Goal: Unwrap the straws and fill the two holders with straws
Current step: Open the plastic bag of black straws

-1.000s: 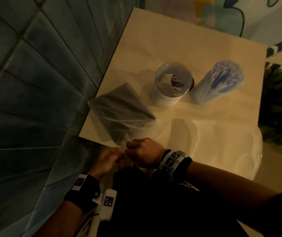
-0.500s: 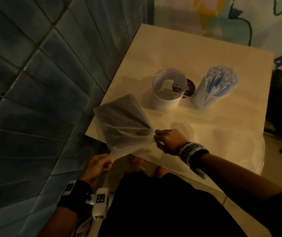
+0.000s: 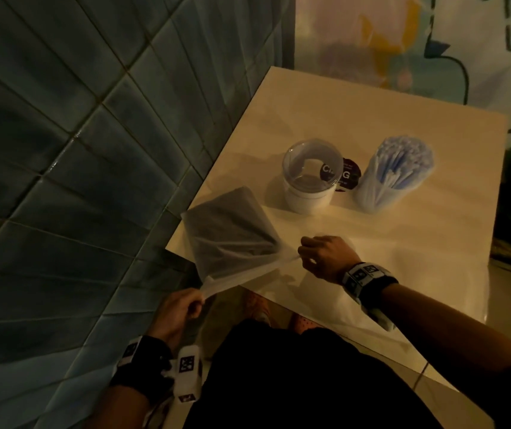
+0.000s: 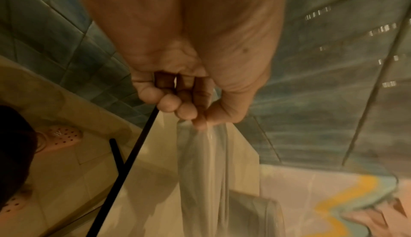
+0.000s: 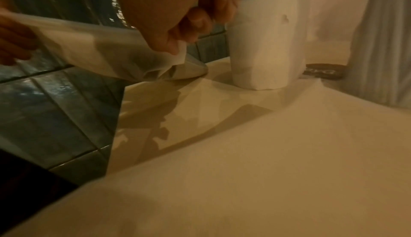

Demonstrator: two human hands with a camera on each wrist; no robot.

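Observation:
A clear plastic bag of dark straws [image 3: 231, 224] lies at the table's near left corner. My left hand [image 3: 183, 308] pinches one end of the bag's open mouth [image 4: 204, 153] off the table edge. My right hand [image 3: 319, 258] pinches the other end [image 5: 175, 58] over the table, and the plastic is stretched between them. An empty white holder [image 3: 308, 196] with a clear rim stands behind the bag [image 5: 266, 47]. To its right stands a clear holder full of white and blue straws [image 3: 396, 174].
A dark round coaster [image 3: 348, 174] lies between the two holders. A teal tiled wall [image 3: 77, 150] runs along the left of the cream table [image 3: 403, 258]. My feet in pink perforated shoes [image 4: 64, 135] show below the table edge.
My hands have moved apart from a spot together below the table edge. The right went up and right onto the table, the left stayed low, and the bag's mouth is now pulled taut.

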